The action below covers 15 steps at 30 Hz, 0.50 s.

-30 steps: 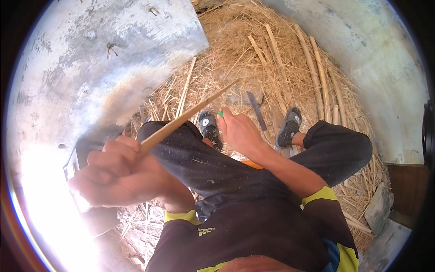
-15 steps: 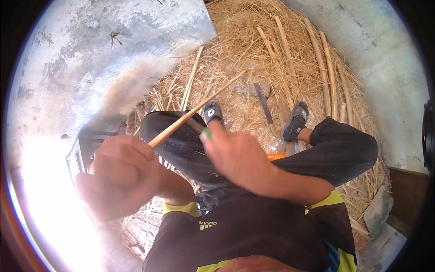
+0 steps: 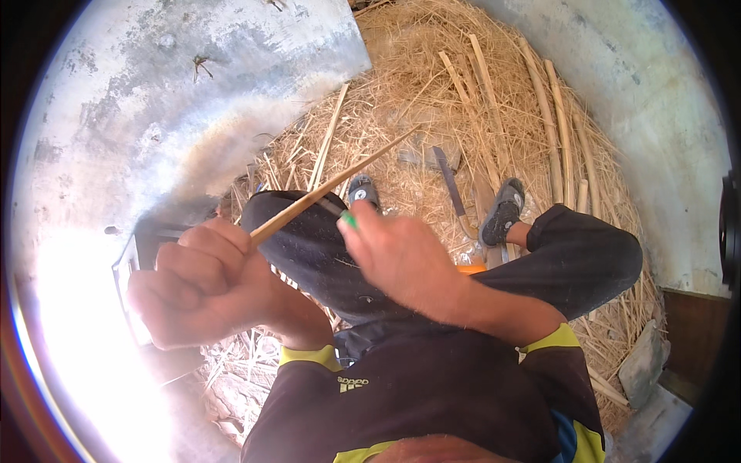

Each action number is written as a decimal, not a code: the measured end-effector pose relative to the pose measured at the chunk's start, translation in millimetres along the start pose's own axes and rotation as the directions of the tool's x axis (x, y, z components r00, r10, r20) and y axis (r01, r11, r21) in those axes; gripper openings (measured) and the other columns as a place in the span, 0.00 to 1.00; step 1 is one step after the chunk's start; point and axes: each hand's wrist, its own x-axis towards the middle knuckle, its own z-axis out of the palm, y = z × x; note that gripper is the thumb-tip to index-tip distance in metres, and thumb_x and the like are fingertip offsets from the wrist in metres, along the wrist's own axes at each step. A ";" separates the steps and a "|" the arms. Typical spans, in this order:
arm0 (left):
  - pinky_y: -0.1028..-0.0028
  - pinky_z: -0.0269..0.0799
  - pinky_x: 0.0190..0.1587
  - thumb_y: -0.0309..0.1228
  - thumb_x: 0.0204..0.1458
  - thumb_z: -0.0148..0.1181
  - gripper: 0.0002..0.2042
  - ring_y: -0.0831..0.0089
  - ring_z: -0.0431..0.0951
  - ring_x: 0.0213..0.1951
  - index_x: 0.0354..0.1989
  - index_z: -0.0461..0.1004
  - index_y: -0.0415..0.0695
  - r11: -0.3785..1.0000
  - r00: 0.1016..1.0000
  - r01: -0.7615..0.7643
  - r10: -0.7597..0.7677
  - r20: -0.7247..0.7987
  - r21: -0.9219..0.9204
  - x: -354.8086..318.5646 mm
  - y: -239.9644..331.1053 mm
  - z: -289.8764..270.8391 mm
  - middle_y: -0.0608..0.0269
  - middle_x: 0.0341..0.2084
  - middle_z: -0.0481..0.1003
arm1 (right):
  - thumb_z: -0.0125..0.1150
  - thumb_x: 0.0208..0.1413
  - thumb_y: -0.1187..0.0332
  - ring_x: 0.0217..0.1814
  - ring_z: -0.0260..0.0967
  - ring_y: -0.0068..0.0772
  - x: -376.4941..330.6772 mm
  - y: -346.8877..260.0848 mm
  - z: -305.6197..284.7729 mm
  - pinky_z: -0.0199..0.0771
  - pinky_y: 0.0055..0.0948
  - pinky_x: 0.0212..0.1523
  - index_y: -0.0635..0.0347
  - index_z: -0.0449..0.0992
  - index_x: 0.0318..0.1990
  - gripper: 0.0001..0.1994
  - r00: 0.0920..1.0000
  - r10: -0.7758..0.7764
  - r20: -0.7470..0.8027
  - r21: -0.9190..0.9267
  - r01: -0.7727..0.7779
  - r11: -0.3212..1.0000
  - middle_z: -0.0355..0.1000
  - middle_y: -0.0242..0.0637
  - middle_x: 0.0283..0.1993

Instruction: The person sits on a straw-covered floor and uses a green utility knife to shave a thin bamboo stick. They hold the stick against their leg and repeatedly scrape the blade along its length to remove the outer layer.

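Note:
My left hand [image 3: 204,285] is closed in a fist around the thick end of a pale, tapered wooden stick [image 3: 309,199]. The stick slants up and to the right, over my bent left knee, and its thin tip hangs above the straw. Closed around the green handle of a knife [image 3: 332,207], my right hand [image 3: 405,258] sits just below the stick's middle. Only a short length of dark blade shows. It lies close to the underside of the stick, and I cannot tell whether it touches.
Shavings and straw [image 3: 401,69] cover the ground. A long dark blade with a curved handle [image 3: 450,181] lies between my feet. Long wooden strips [image 3: 544,116] lie at the right. An orange object [image 3: 471,268] is by my right leg; grey sheets [image 3: 216,77] stand around.
My left fist has risen and turned slightly, and the stick's tip has dipped a little. My right hand with the knife has shifted slightly left. Both hands keep their hold.

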 end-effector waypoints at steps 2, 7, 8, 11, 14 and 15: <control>0.78 0.39 0.06 0.34 0.57 0.33 0.18 0.80 0.39 0.07 0.14 0.44 0.51 0.999 0.994 -0.012 0.016 0.109 -0.035 2.6 -0.3 -6.3 0.70 0.05 0.46 | 0.47 0.63 0.63 0.17 0.69 0.51 -2.0 6.8 5.7 0.68 0.43 0.18 0.66 0.67 0.35 0.12 1.000 0.031 0.001 -0.078 -0.031 0.996 0.66 0.48 0.13; 0.78 0.40 0.06 0.34 0.58 0.32 0.17 0.80 0.39 0.07 0.15 0.45 0.51 0.997 0.986 -0.005 0.018 0.166 -0.075 2.8 0.5 -12.9 0.70 0.05 0.46 | 0.46 0.60 0.66 0.23 0.73 0.56 11.0 60.4 17.0 0.74 0.48 0.23 0.68 0.67 0.39 0.12 0.981 0.192 0.022 -0.140 -0.188 0.972 0.70 0.52 0.17; 0.78 0.40 0.06 0.34 0.58 0.32 0.17 0.80 0.39 0.07 0.15 0.45 0.51 0.996 0.982 -0.013 0.029 0.188 -0.084 2.7 -1.4 -14.8 0.70 0.05 0.46 | 0.46 0.60 0.66 0.23 0.73 0.56 8.9 48.8 12.9 0.74 0.48 0.24 0.68 0.68 0.39 0.12 0.983 0.179 0.040 -0.115 -0.174 0.978 0.70 0.52 0.17; 0.78 0.40 0.06 0.34 0.58 0.31 0.17 0.81 0.39 0.07 0.15 0.45 0.51 0.999 0.993 -0.025 0.027 0.117 -0.019 1.0 -2.0 -7.9 0.70 0.05 0.45 | 0.46 0.62 0.65 0.18 0.71 0.50 7.1 46.7 20.5 0.70 0.44 0.18 0.70 0.67 0.40 0.13 0.993 0.111 -0.036 -0.086 -0.113 0.990 0.68 0.49 0.14; 0.79 0.39 0.06 0.35 0.59 0.32 0.18 0.81 0.39 0.07 0.15 0.45 0.51 1.000 0.998 -0.022 0.022 0.054 0.001 0.3 -2.7 -2.6 0.71 0.06 0.45 | 0.44 0.64 0.64 0.17 0.71 0.48 11.9 102.4 36.8 0.68 0.44 0.17 0.72 0.66 0.41 0.15 0.970 0.243 0.010 -0.112 -0.240 0.964 0.68 0.49 0.15; 0.79 0.39 0.07 0.35 0.59 0.32 0.18 0.82 0.39 0.07 0.15 0.46 0.51 1.000 0.999 -0.022 0.022 0.042 -0.002 0.9 -3.6 -3.2 0.71 0.06 0.45 | 0.43 0.64 0.63 0.18 0.71 0.49 12.8 100.2 29.9 0.68 0.45 0.17 0.72 0.66 0.40 0.15 0.956 0.289 0.049 -0.094 -0.283 0.954 0.68 0.50 0.16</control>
